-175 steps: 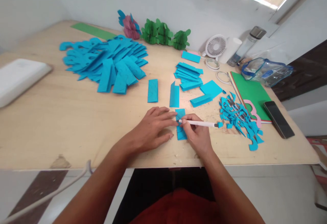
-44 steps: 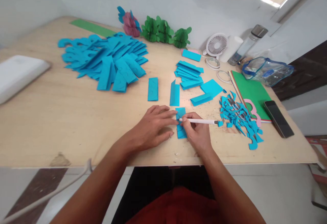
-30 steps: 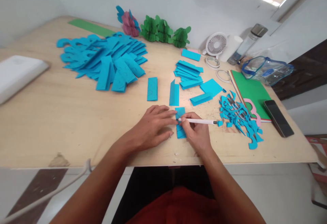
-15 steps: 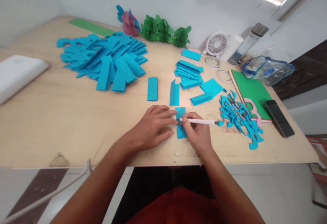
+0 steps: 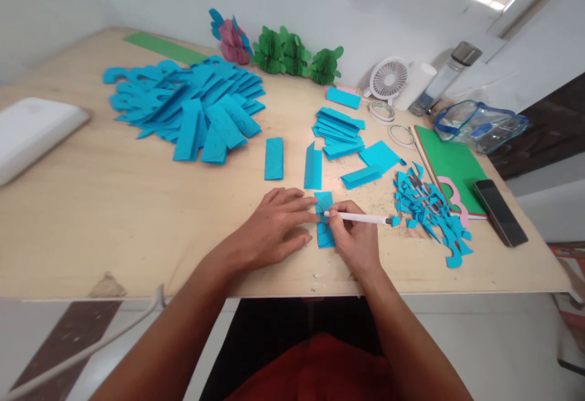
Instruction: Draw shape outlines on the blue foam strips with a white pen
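Head view: right hand (image 5: 358,244), gripping my slim white pen (image 5: 361,217), barely shifted; flat left hand (image 5: 273,224) steadies oblong blue paper (image 5: 325,238), likely unfinished.

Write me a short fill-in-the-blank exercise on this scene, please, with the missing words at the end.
1. The right hand holds a slim white ____ over a blue paper strip.
2. The left hand lies palm ____ at that strip's left edge.
3. The large sheet beside the phone is coloured ____.

Missing words: pen; down; green.
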Tool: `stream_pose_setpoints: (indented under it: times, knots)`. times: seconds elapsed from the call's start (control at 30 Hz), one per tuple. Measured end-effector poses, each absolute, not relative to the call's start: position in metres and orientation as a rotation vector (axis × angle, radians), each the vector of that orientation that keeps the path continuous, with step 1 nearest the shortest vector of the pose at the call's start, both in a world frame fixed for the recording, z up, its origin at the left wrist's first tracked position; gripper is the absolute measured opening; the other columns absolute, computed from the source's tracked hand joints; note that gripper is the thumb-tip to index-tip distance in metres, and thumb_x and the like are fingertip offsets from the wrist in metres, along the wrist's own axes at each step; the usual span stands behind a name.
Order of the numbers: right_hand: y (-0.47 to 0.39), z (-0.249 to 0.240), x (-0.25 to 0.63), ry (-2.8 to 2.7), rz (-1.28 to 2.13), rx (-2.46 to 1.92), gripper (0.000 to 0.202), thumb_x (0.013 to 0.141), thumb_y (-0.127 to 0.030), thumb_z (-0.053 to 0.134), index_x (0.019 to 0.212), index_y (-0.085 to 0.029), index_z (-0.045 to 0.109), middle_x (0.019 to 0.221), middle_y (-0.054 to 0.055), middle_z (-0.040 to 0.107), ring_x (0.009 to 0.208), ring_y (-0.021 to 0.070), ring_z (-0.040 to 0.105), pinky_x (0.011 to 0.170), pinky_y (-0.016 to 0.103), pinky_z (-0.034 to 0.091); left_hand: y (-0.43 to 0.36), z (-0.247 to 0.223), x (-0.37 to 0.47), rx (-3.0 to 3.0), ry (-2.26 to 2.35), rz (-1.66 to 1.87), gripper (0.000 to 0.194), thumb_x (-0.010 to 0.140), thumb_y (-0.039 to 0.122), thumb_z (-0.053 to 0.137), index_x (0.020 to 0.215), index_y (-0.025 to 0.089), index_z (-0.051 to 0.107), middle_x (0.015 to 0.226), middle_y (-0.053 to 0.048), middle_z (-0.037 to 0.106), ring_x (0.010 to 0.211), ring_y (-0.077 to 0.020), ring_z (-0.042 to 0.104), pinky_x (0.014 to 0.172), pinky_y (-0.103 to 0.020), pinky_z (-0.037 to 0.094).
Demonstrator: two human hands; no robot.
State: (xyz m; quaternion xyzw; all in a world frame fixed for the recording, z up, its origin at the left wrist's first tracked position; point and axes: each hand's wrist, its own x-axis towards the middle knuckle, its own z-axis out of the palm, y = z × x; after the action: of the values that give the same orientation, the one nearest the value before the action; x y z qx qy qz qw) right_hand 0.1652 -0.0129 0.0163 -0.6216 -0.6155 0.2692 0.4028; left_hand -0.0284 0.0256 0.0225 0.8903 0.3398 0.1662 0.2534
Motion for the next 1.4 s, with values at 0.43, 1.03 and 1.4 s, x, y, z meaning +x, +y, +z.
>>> stream_pose_setpoints:
  times: [0.43, 1.03, 1.4]
  knots:
    - [-0.0129, 0.0182, 0.1651, -1.520, 0.669, -1.595, 0.012, 0.085, -0.027, 0.053, 0.079, -0.021, 0.061, 0.064, 0.000, 0.062, 0.055, 0.0133, 0.053, 0.050, 0.023, 0.039, 0.0258, 0.0213, -0.0282, 2.423, 0.926, 0.448, 0.037, 0.086, 0.028, 0.057, 0.123, 0.027, 0.066, 0.145, -0.005, 0.053, 0.134, -0.0318, 0.042, 0.112, -0.056, 0.029]
    - [-0.0127, 0.0147, 0.1656, -1.550, 0.611, -1.593, 0.013, 0.087, -0.029, 0.052, 0.083, -0.021, 0.062, 0.066, -0.001, 0.061, 0.057, 0.0136, 0.053, 0.051, 0.023, 0.039, 0.0266, 0.0194, -0.0295, 2.425, 0.919, 0.470, 0.037, 0.086, 0.028, 0.056, 0.122, 0.028, 0.066, 0.144, -0.005, 0.054, 0.134, -0.0315, 0.042, 0.111, -0.056, 0.030]
    - [-0.0114, 0.0151, 0.1641, -1.566, 0.610, -1.588, 0.014, 0.089, -0.029, 0.051, 0.086, -0.021, 0.063, 0.072, 0.001, 0.065, 0.060, 0.0145, 0.056, 0.054, 0.025, 0.043, 0.0257, 0.0193, -0.0289, 2.427, 0.924, 0.474, 0.036, 0.086, 0.028, 0.057, 0.121, 0.026, 0.066, 0.144, -0.006, 0.054, 0.134, -0.0321, 0.042, 0.112, -0.058, 0.029]
